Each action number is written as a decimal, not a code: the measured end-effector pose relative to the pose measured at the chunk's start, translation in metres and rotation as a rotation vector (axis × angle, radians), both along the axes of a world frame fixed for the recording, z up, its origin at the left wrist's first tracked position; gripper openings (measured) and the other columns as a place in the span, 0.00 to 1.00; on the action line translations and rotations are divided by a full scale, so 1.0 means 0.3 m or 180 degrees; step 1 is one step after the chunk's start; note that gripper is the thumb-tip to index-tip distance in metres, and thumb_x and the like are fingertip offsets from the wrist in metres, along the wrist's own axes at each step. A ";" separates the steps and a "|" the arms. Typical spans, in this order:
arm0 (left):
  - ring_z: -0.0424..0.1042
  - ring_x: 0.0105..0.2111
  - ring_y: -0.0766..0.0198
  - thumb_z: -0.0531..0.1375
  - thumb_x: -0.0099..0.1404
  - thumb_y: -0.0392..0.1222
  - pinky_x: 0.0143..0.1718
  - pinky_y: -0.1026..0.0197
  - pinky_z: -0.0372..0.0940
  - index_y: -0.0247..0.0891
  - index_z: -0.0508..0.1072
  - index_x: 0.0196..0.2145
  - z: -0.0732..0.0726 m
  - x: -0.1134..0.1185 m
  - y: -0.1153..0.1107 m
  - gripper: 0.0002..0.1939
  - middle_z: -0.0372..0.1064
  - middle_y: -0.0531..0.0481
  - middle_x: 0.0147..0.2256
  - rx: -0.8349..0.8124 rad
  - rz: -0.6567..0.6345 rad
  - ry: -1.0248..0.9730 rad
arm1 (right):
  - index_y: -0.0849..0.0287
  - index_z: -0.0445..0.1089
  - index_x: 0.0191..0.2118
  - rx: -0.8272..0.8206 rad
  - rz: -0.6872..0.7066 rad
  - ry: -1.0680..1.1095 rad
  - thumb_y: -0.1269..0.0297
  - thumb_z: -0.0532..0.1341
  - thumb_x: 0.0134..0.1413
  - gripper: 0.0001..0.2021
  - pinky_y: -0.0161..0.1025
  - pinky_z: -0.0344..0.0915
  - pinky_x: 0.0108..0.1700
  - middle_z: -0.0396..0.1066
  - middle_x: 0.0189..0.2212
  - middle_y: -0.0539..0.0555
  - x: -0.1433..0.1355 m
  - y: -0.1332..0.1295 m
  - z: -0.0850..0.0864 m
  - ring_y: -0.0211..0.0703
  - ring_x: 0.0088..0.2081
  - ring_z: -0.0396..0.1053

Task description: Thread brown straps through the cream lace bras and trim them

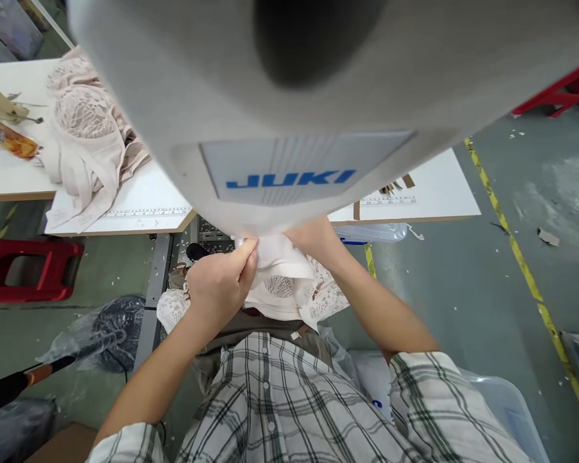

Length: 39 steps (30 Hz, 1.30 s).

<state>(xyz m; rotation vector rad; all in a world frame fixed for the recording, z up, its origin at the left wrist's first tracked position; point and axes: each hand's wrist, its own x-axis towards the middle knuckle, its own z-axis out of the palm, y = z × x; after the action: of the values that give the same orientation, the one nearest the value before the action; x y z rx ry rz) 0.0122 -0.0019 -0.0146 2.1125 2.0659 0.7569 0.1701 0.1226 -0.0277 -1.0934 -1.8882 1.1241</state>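
A pale lace bra (280, 287) hangs below the sewing machine head (289, 173), draped over my lap. My left hand (222, 276) is closed on its smooth fabric, thumb and forefinger pinching the edge close to the machine. On the other side my right hand (313, 241) rests against the same cloth. Its fingers are hidden under the machine head, so their grip does not show. The machine's stitching parts are hidden too.
More pale lace bras (87, 128) lie heaped on the white table (145, 215) to the left, near an orange packet (9, 138). Red stools (29, 270) stand on the floor. A clear plastic bin (506, 405) is at lower right. The machine head blocks much of the view.
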 end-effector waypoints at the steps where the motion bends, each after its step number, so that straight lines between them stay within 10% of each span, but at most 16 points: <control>1: 0.64 0.22 0.63 0.54 0.71 0.46 0.26 0.61 0.46 0.44 0.80 0.49 0.000 -0.002 0.002 0.17 0.73 0.50 0.22 0.0002 -0.0010 0.0027 | 0.56 0.65 0.33 0.0030 0.0000 -0.0023 0.61 0.60 0.57 0.06 0.36 0.58 0.30 0.61 0.19 0.45 -0.002 0.004 0.000 0.38 0.25 0.59; 39: 0.71 0.22 0.65 0.57 0.70 0.39 0.25 0.61 0.54 0.36 0.81 0.42 -0.020 -0.012 0.011 0.12 0.77 0.53 0.24 0.0897 -0.0156 0.0469 | 0.58 0.72 0.37 -0.0094 -0.0114 0.0255 0.57 0.59 0.60 0.10 0.38 0.62 0.36 0.64 0.22 0.48 -0.006 -0.021 -0.022 0.41 0.28 0.62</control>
<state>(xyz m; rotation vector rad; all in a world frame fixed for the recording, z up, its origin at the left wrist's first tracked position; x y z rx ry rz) 0.0085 0.0015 -0.0205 2.4243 2.0743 0.9635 0.1682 0.1162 -0.0344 -1.0782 -1.7887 1.1619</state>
